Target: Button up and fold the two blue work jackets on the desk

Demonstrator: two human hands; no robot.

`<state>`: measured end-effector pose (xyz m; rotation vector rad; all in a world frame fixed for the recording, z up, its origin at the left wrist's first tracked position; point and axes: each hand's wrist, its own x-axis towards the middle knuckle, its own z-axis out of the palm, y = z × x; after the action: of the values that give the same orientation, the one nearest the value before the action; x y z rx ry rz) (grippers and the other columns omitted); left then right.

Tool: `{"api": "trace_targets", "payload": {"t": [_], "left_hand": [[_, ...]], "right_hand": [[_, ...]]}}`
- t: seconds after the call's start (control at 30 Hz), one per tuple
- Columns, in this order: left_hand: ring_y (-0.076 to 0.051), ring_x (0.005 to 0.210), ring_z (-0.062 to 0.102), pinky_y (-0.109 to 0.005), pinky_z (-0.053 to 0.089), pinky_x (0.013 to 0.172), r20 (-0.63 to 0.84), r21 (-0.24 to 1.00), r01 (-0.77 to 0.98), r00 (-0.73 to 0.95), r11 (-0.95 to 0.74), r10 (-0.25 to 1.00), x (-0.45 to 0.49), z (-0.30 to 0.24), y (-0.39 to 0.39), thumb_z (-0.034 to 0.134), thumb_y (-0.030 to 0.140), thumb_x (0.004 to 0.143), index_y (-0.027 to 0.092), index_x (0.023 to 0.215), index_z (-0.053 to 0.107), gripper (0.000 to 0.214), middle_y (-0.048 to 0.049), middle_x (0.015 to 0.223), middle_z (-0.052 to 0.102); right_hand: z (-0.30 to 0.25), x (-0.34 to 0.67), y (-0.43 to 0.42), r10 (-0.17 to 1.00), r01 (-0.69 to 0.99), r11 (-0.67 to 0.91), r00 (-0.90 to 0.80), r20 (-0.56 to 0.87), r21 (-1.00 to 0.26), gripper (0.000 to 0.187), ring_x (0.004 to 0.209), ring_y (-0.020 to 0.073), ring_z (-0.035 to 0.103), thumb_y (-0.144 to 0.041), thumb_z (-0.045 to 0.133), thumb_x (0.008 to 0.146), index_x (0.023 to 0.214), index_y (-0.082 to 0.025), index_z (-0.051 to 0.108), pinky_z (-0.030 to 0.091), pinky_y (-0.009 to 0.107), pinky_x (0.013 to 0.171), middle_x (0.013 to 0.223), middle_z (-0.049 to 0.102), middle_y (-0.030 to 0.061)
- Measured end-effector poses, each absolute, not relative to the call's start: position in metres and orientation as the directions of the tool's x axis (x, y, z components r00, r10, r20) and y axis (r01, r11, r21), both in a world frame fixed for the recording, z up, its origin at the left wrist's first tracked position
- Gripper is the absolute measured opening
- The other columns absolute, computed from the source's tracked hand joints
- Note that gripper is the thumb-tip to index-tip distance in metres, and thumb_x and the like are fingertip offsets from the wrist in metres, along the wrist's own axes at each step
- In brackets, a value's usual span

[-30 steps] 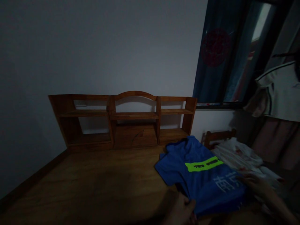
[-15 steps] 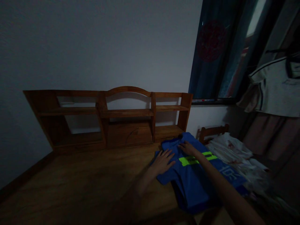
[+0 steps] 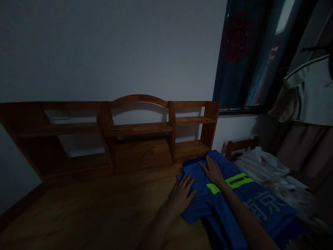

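A blue short-sleeved shirt [image 3: 218, 208] with a bright yellow-green stripe and pale lettering lies spread on the wooden desk [image 3: 104, 205], its collar end toward the shelf. My left hand [image 3: 181, 196] rests flat on the sleeve side of the shirt, fingers stretched out. Farther up, my right hand [image 3: 213, 170] lies on the cloth near the collar, its fingers extended and the palm down. Neither hand grips the fabric. My right forearm crosses over the stripe and hides part of it.
A wooden shelf unit [image 3: 140, 128] stands along the back of the desk against the wall. Right of the desk are a wooden chair back [image 3: 241, 144] and white plastic bags [image 3: 262, 166]. A white shirt [image 3: 312, 93] hangs by the dark window [image 3: 241, 59].
My right hand has straightened its fingers and lies flatter near the collar. The view has moved closer, and more of the shirt's lettering shows. My left hand stays on the sleeve side.
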<state>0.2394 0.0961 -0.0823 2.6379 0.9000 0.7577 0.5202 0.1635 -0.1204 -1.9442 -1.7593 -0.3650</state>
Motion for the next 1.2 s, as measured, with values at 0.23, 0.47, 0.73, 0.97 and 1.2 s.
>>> {"api": "trace_targets", "payload": {"t": [0.23, 0.47, 0.73, 0.97, 1.2], "left_hand": [[-0.019, 0.125, 0.043, -0.035, 0.037, 0.106, 0.461, 0.539, 0.495, 0.504, -0.682, 0.73, 0.237, -0.082, 0.097, 0.039, 0.037, 0.092, 0.026, 0.136, 0.038, 0.046, -0.0047, 0.14, 0.041], [-0.016, 0.095, 0.061, -0.027, 0.046, 0.086, 0.408, 0.709, 0.492, 0.298, -0.505, 0.863, 0.238, -0.091, 0.114, 0.045, 0.026, 0.088, 0.02, 0.103, 0.063, 0.024, -0.0053, 0.101, 0.066], [-0.012, 0.069, 0.061, -0.021, 0.039, 0.062, 0.308, 0.73, 0.57, 0.219, -0.377, 0.926, 0.23, -0.082, 0.116, 0.048, 0.031, 0.087, 0.019, 0.078, 0.064, 0.022, -0.0012, 0.074, 0.066], [-0.012, 0.065, 0.06, -0.021, 0.036, 0.058, 0.285, 0.711, 0.608, 0.211, -0.354, 0.935, 0.23, -0.081, 0.113, 0.043, 0.032, 0.089, 0.02, 0.083, 0.064, 0.025, -0.0012, 0.073, 0.067], [-0.012, 0.077, 0.063, -0.02, 0.041, 0.068, 0.331, 0.68, 0.606, 0.249, -0.413, 0.91, 0.228, -0.085, 0.116, 0.048, 0.018, 0.083, 0.021, 0.087, 0.065, 0.018, -0.0019, 0.085, 0.069]], "right_hand": [[-0.126, 0.527, 0.167, 0.869, 0.984, -0.034, 0.116, 0.481, -0.174, 0.075, 0.138, 0.0257, 0.021, -0.057, 0.022, 0.09, 0.145, -0.005, 0.017, 0.016, 0.044, 0.112, 0.148, 0.025, 0.0168], [-0.126, 0.529, 0.166, 0.86, 0.984, -0.007, 0.098, 0.501, -0.18, 0.07, 0.136, 0.026, 0.024, -0.052, 0.025, 0.092, 0.144, -0.006, 0.02, 0.019, 0.044, 0.112, 0.147, 0.028, 0.017], [-0.119, 0.527, 0.162, 0.863, 0.962, 0.008, 0.13, 0.488, -0.272, 0.068, 0.134, 0.0256, 0.03, -0.055, 0.024, 0.092, 0.14, -0.008, 0.032, 0.021, 0.044, 0.111, 0.143, 0.036, 0.0158], [-0.117, 0.529, 0.163, 0.861, 0.957, 0.013, 0.137, 0.489, -0.29, 0.065, 0.132, 0.0243, 0.033, -0.054, 0.02, 0.093, 0.136, -0.01, 0.041, 0.023, 0.042, 0.111, 0.14, 0.041, 0.0146], [-0.117, 0.529, 0.163, 0.847, 0.955, 0.041, 0.124, 0.518, -0.295, 0.064, 0.131, 0.0235, 0.035, -0.053, 0.021, 0.094, 0.134, -0.008, 0.043, 0.023, 0.04, 0.112, 0.138, 0.044, 0.0145]]}}
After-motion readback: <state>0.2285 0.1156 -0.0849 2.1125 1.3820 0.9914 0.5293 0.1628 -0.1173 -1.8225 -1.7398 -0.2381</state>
